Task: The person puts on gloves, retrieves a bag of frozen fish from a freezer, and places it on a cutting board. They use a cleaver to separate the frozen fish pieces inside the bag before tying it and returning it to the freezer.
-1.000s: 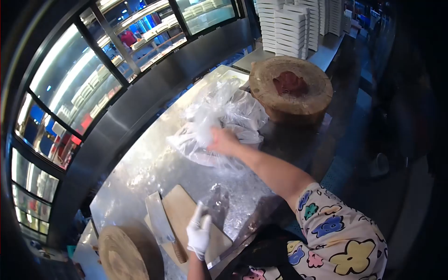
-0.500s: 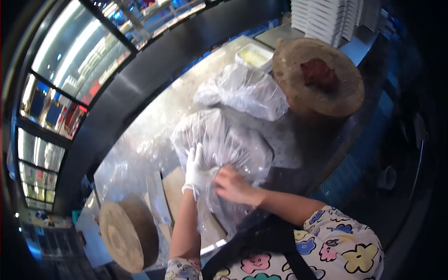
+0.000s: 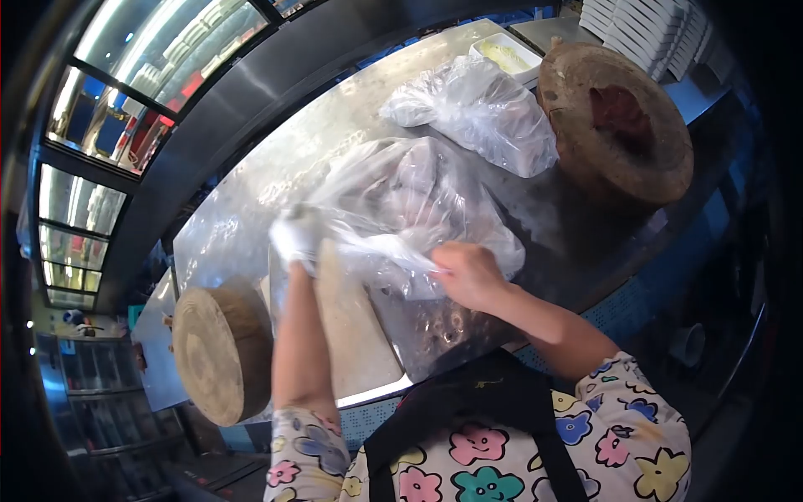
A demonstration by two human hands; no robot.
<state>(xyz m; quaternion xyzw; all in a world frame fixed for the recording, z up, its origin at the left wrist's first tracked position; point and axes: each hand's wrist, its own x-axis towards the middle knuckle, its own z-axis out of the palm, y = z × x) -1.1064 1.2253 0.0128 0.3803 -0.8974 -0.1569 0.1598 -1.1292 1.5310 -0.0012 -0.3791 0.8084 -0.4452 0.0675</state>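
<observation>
A clear plastic bag (image 3: 418, 201) with pale, rounded contents, which I cannot name for sure, lies on the metal table. Its mouth is stretched in a twisted strip between my hands. My left hand (image 3: 294, 238), in a white glove, is blurred by motion at the strip's left end and appears closed on it. Bare and closed, my right hand (image 3: 470, 272) pinches the other end of the plastic. Beneath my left forearm is a pale cutting board (image 3: 355, 335). A second filled plastic bag (image 3: 481, 109) rests just behind the first.
To the right stands a round wooden chopping block (image 3: 577, 92) with a dark red piece of meat (image 3: 621, 117) on it. Another wooden block (image 3: 209, 356) is at the left. At the back are a white tray (image 3: 531, 71) and stacked white trays (image 3: 640, 29).
My hands have moved apart, the left one leftward and up, the right one rightward and up. The bag's gathered mouth is now pulled out between them. The camera view has shifted.
</observation>
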